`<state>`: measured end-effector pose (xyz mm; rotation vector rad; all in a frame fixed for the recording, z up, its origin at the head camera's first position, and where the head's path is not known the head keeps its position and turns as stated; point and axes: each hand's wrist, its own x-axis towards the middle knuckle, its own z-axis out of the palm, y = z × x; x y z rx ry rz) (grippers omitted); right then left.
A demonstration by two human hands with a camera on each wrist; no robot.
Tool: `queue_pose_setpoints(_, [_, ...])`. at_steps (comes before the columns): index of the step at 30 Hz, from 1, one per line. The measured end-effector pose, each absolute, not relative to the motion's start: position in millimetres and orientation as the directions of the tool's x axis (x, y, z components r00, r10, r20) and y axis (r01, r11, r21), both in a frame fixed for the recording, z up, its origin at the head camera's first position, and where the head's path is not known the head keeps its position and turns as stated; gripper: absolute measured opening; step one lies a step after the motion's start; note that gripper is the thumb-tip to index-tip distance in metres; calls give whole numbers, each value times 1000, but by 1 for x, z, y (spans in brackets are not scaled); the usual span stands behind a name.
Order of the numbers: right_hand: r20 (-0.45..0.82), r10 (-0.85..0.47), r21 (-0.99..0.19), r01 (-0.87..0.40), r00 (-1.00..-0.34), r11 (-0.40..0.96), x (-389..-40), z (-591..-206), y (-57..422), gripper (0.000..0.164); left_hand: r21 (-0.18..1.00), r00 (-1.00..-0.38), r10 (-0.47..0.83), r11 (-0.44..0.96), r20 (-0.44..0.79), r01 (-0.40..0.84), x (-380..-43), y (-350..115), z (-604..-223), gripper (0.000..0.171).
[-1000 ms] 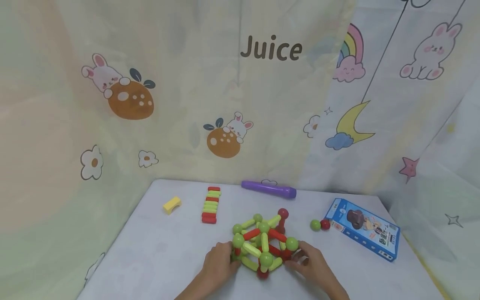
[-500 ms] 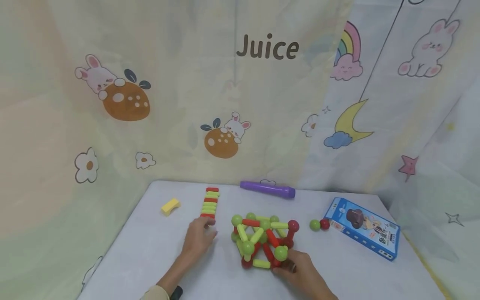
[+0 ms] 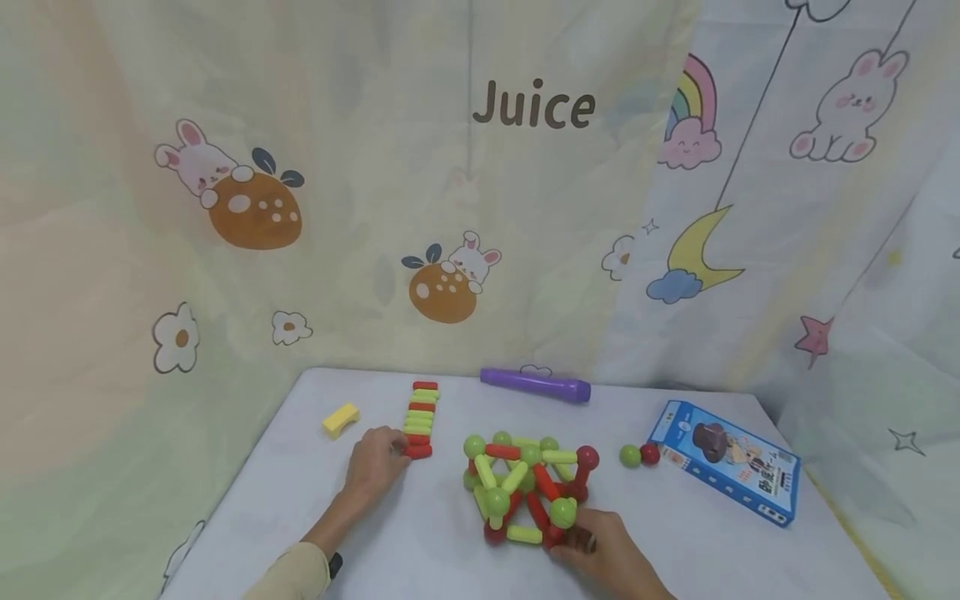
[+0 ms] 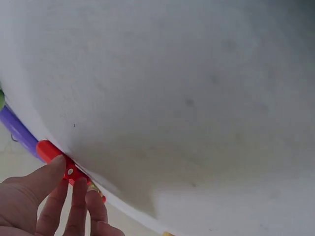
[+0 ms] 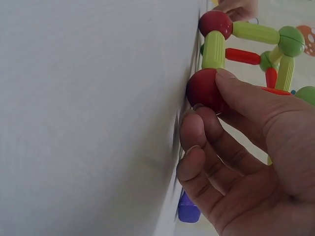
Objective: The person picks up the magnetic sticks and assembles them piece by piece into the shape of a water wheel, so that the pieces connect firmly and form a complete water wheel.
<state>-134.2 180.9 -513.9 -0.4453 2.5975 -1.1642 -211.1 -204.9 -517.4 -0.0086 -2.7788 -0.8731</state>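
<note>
A frame of green and red magnetic rods and balls [image 3: 531, 454] stands on the table in front of me. My right hand [image 3: 611, 546] holds its near right corner; in the right wrist view the thumb and fingers pinch a dark red ball [image 5: 204, 91] joined to a light green rod [image 5: 213, 49]. To the left, my left hand [image 3: 375, 465] is at the near end of a column of loose rods [image 3: 419, 423]. Thumb and fingertips pinch the nearest red magnetic rod [image 3: 420, 452], whose red end [image 4: 47, 150] shows past the thumb in the left wrist view.
A yellow arched block [image 3: 341, 421] lies left of the rods. At the back is a purple stick [image 3: 536, 385]. Right of the frame sit a green ball [image 3: 630, 455] and a red ball [image 3: 650, 453], beside a blue box [image 3: 727, 462]. A printed curtain [image 3: 360, 192] hangs behind the table.
My left hand has let go of the frame and moved left to the rod column, now pinching a red rod. The frame has turned, with my right hand still at its near right corner.
</note>
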Motion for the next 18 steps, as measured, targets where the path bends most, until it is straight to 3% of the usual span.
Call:
queue_pose_setpoints(6, [-94,-405,-764,-195,-909,615,-133,-516,183,13,558,-983,-44,827,178,65,-201,-201,-512,16])
queue_pose_setpoints(12, [-90,-404,-772,-193,-910,606,-133,-517,183,15,654,-982,-76,754,175,58,-170,-193,-483,16])
queue_pose_setpoints(18, [-69,-365,-739,-198,-928,643,-131,-515,177,14,737,-970,1,649,245,187,-129,-168,-436,22])
